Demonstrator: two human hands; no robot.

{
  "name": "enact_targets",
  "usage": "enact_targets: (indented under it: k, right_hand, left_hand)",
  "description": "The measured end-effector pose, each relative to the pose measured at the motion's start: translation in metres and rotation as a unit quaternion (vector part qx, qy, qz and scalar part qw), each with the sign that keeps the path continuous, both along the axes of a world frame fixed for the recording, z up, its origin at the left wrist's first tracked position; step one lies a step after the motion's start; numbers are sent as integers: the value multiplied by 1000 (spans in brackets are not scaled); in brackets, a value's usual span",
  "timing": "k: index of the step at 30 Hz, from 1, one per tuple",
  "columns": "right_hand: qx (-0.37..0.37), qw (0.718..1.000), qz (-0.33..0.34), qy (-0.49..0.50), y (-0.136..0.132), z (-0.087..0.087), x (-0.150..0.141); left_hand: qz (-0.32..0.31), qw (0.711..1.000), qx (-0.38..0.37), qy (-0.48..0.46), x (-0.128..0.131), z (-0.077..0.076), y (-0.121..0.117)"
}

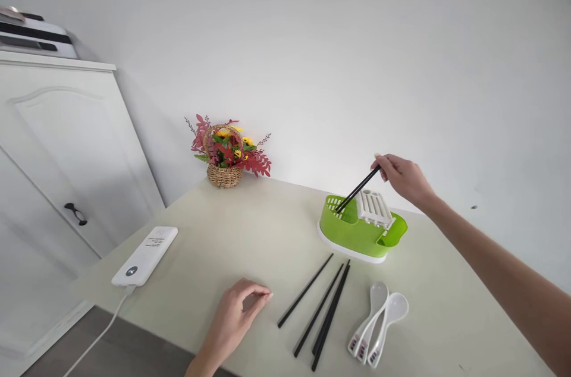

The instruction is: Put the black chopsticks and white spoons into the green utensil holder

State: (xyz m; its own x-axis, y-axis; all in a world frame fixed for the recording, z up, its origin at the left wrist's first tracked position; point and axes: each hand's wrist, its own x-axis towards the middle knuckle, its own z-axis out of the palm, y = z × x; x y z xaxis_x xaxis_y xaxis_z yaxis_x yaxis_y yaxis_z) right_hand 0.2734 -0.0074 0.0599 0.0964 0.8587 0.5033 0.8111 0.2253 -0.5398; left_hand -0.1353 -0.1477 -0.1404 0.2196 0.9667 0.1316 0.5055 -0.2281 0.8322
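My right hand (pixel 399 176) pinches the upper ends of black chopsticks (pixel 358 189), which look like a pair. They slant down to the left, and their lower ends are inside the left compartment of a green cutlery holder (pixel 341 231). A white slotted piece (pixel 375 208) sits over the holder's middle. My left hand (pixel 238 308) rests low over the table, thumb and forefinger closed together with nothing between them. Just to its right, several loose black chopsticks (pixel 306 289) lie on the table. Beside these lie white spoons (pixel 392 313), bowls pointing away from me.
A white power bank (pixel 146 255) with a cable (pixel 104 329) lies at the table's left edge. A wicker basket of flowers (pixel 225 176) stands at the back against the wall. Left of the table (pixel 214 234) is a white cabinet (pixel 66 145).
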Motion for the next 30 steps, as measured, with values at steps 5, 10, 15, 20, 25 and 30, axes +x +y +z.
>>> enact_targets:
  k: [5, 10, 15, 20, 25, 30]
  right_hand:
    - [-92, 993, 64, -37, 45, -26, 11]
    - [-149, 982, 102, -51, 70, -39, 24]
    - [-117, 991, 40, -49, 71, -39, 27]
    - [13, 999, -10, -45, 38, -27, 14]
    - [79, 991, 63, -93, -20, -18, -9]
    - [86, 971, 151, -167, -69, -16, -28]
  left_hand:
    - [1, 1000, -19, 10, 1, -3, 3]
    - [15, 999, -29, 15, 4, 1, 6]
    - [14, 999, -25, 20, 7, 3, 8]
    - [16, 999, -14, 35, 9, 4, 6]
    - [-5, 997, 15, 78, 15, 9, 1]
    - [-38, 989, 62, 125, 34, 10, -5]
